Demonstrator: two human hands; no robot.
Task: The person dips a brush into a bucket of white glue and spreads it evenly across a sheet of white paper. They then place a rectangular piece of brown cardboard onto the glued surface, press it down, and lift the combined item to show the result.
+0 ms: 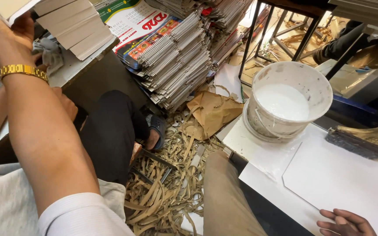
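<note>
My left hand (5,30), a gold watch (22,70) on its wrist, reaches to the far top left. It grips the top edge of a stack of white paper blocks (73,26) on a grey bench. Only the fingers of my right hand (344,220) show at the bottom right edge, spread on a large white sheet (342,179) and holding nothing. A white bucket (285,100) of white paste stands beyond that sheet. A wide brush (364,140) lies to the bucket's right.
Another person's forearm and hand (64,102) and black-trousered leg with a sandal (154,135) are at left. Spiral-bound calendars (176,57) are piled behind. Brown paper strips (167,188) and torn brown paper (213,111) litter the floor. Black metal table legs (252,39) stand at top right.
</note>
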